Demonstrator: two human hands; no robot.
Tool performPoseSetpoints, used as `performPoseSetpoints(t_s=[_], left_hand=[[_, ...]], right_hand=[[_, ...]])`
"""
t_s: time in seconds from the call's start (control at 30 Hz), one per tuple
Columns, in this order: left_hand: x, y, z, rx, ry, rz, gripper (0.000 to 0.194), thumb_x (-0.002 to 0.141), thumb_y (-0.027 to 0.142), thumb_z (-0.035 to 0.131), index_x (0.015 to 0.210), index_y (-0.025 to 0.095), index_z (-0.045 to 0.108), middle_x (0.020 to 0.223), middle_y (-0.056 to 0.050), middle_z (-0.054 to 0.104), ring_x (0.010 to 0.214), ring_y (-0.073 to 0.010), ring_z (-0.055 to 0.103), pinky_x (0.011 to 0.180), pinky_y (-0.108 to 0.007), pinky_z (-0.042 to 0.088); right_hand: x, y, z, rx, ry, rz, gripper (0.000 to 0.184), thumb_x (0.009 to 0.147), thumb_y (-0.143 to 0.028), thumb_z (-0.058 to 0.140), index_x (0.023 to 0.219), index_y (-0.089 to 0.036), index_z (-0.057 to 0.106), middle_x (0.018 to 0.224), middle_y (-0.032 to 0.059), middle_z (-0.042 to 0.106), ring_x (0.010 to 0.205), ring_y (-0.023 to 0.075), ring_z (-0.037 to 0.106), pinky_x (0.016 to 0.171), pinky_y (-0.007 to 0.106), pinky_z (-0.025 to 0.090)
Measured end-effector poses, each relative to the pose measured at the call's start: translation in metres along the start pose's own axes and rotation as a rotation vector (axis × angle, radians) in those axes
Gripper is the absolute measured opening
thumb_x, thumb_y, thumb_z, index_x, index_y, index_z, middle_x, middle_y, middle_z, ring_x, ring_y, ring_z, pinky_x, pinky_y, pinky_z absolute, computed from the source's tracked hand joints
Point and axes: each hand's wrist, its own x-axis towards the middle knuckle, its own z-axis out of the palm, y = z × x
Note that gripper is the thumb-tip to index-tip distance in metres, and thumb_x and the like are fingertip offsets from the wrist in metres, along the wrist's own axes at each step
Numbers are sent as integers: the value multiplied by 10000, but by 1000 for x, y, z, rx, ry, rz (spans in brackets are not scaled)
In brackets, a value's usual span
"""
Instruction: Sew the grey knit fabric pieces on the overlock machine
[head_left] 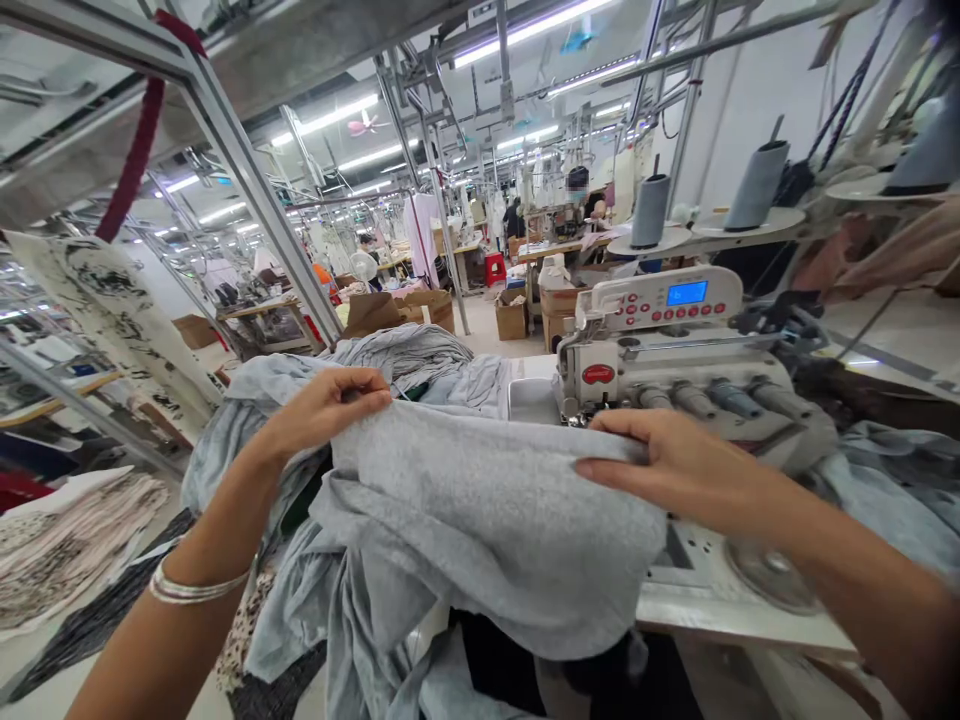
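A piece of light grey fabric [480, 500] is stretched between my two hands, its upper edge nearly level and the rest hanging in folds. My left hand [330, 405] pinches the edge at its left end, thumb against fingers. At the other end my right hand [645, 455] grips the same edge, with the thumb in front and the fingers behind. Just beyond the fabric stands an overlock sewing machine [675, 370] with a lit blue display; the cloth and my right hand partly hide its needle area.
A heap of grey fabric [405, 350] lies behind my left hand. Thread cones [651, 210] stand on holders above the machine. A metal frame post [255, 180] rises at the left, near printed cloth [67, 550]. Cardboard boxes [512, 315] and people at workstations are farther back.
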Motion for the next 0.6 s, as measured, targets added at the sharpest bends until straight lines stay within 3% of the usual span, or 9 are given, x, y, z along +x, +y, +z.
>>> performPoseSetpoints(t_s=[0.2,0.33,0.43,0.6], left_hand=[[-13,-17,-8,-143,76,-21,320,769,442,608,590,185,546,595,26,455,581,-117,413,536,-219,328],[-18,-19,-6,-85,73,-9,330,806,426,557,610,167,502,611,41,447,599,-87,423,591,-201,347],[-2,-29,20,71,94,-37,238,742,375,633,655,162,570,622,38,506,618,-109,453,599,-219,338],[30,-49,70,182,246,-35,134,820,240,515,838,170,628,632,46,470,573,-118,430,601,-242,333]], right_hand=[[3,-9,-2,333,192,35,288,774,-480,643,737,-238,491,584,-84,382,476,64,338,418,187,263],[-8,-3,9,661,300,75,280,755,-484,715,817,-245,584,654,-49,555,518,91,480,424,185,376],[-11,8,31,720,331,72,289,754,-478,741,821,-223,623,729,-19,644,636,114,568,542,200,462],[-15,33,67,705,408,99,294,826,-489,682,897,-206,647,798,3,688,741,131,609,666,203,482]])
